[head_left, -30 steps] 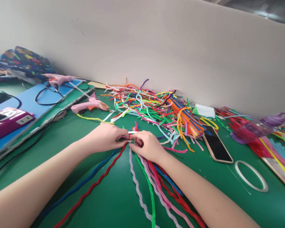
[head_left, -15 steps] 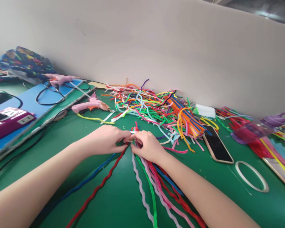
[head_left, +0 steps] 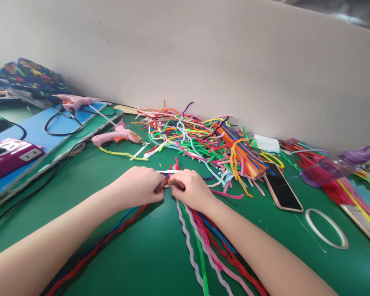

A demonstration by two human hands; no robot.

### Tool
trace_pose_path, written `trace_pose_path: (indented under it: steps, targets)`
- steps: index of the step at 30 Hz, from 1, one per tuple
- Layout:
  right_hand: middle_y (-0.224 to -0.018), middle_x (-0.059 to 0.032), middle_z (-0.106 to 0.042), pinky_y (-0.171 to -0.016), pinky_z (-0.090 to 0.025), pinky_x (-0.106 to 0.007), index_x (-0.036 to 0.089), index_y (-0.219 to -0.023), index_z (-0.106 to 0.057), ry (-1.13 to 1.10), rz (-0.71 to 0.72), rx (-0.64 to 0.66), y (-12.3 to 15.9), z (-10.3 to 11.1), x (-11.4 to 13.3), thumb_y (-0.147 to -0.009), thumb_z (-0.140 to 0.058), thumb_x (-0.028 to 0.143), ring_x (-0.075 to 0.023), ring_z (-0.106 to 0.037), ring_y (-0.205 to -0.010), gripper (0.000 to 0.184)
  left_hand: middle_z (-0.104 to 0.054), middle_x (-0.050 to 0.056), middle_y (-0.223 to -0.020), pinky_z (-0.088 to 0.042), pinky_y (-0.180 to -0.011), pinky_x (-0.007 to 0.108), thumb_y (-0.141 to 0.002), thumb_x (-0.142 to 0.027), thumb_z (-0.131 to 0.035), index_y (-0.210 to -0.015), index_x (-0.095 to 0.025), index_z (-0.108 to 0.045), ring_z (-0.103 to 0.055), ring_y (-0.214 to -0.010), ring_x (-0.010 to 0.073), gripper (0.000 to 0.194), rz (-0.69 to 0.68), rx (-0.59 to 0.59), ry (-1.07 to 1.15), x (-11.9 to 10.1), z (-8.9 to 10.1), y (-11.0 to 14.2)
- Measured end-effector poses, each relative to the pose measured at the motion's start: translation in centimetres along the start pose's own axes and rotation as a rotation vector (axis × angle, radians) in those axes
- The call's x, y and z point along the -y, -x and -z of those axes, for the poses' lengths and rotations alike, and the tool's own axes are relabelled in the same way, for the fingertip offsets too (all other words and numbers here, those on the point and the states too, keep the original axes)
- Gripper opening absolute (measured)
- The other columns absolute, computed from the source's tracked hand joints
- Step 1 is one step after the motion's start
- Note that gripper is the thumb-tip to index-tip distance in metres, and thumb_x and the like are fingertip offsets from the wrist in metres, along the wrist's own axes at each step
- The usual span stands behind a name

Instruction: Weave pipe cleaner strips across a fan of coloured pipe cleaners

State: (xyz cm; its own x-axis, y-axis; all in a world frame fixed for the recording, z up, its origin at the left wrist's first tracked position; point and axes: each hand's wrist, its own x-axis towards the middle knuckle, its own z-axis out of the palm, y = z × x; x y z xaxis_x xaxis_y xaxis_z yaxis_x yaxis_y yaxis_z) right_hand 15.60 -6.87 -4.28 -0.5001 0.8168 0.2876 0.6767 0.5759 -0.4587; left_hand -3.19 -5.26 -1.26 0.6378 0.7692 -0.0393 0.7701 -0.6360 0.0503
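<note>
1. Head view: the red strand (head_left: 97, 248) has swung left, nearer the blue strand (head_left: 126, 215); the left hand (head_left: 143, 186) has edged left.
2. Left hand pinches both strands; right hand (head_left: 191, 190) pinches the bunch (head_left: 203, 234) near its top.
3. Bunch lies on the table (head_left: 148, 255).

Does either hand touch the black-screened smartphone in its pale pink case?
No, the phone lies apart from the left hand and right hand.

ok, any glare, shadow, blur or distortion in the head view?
Head view: faint sheen on the green tabletop, soft dark shadow under the left forearm. Head view: patterned cloth looks soft; purple bottle near the right edge looks slanted, probably wide-angle distortion.
</note>
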Motion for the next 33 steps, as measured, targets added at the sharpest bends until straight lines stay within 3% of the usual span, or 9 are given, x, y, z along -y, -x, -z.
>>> trace_pose_path:
  steps: [6, 14, 19, 24, 28, 33]
  targets:
    - [-0.072, 0.0031, -0.061, -0.068, -0.029, -0.025, 0.020, -0.082, -0.063, -0.004, 0.014, -0.011, -0.01, -0.20, -0.31, -0.079, -0.060, 0.015, -0.0129, -0.047, -0.069, 0.007, -0.061, -0.001, -0.059, -0.026, -0.048, 0.026, -0.073, -0.031, -0.051, -0.063, -0.024, -0.057, -0.052, -0.051, 0.0153, 0.014, 0.046, 0.011, 0.130, 0.09, 0.33, -0.13]
    - [-0.067, 0.0037, -0.055, -0.067, -0.029, -0.025, 0.020, -0.085, -0.062, 0.016, -0.025, 0.003, 0.00, -0.05, 0.05, -0.082, -0.059, 0.017, -0.0136, -0.046, -0.069, 0.005, -0.056, -0.003, -0.054, -0.029, -0.047, 0.025, -0.076, -0.031, -0.049, -0.063, -0.023, -0.059, -0.045, -0.046, 0.0119, 0.018, -0.011, -0.013, 0.261, -0.10, 0.53, -0.12]
    - [-0.063, 0.0047, -0.048, -0.066, -0.031, -0.024, 0.020, -0.091, -0.059, 0.001, -0.081, 0.011, -0.13, 0.24, 0.32, -0.081, -0.059, 0.017, -0.0149, -0.047, -0.068, 0.010, -0.055, -0.005, -0.054, -0.030, -0.047, 0.024, -0.072, -0.024, -0.051, -0.078, -0.027, -0.067, -0.047, -0.046, 0.0113, 0.018, -0.070, 0.045, 0.303, 0.11, 0.84, -0.07]
    - [-0.062, 0.0047, -0.048, -0.066, -0.031, -0.024, 0.020, -0.092, -0.060, 0.016, -0.065, 0.009, -0.12, 0.21, 0.37, -0.083, -0.058, 0.017, -0.0144, -0.047, -0.067, 0.010, -0.053, -0.005, -0.055, -0.027, -0.046, 0.024, -0.074, -0.029, -0.053, -0.073, -0.025, -0.062, -0.045, -0.046, 0.0112, 0.009, -0.008, -0.050, 0.199, 0.61, 0.80, -0.28]
    - [-0.065, 0.0033, -0.054, -0.066, -0.031, -0.025, 0.020, -0.095, -0.062, 0.027, -0.064, 0.007, -0.09, 0.13, 0.36, -0.083, -0.058, 0.017, -0.0149, -0.048, -0.068, 0.013, -0.059, -0.003, -0.058, -0.026, -0.047, 0.025, -0.079, -0.037, -0.054, -0.073, -0.026, -0.063, -0.049, -0.049, 0.0131, 0.016, 0.028, -0.068, 0.128, 0.72, 0.26, -0.47]
    - [-0.083, -0.0009, -0.067, -0.070, -0.033, -0.027, 0.020, -0.103, -0.064, 0.027, -0.038, 0.018, -0.05, 0.18, 0.28, -0.085, -0.056, 0.016, -0.0157, -0.053, -0.076, 0.020, -0.067, 0.001, -0.067, -0.026, -0.050, 0.026, -0.084, -0.032, -0.048, -0.077, -0.025, -0.066, -0.058, -0.058, 0.0168, 0.020, 0.010, -0.071, 0.039, 0.53, 0.05, -0.44]
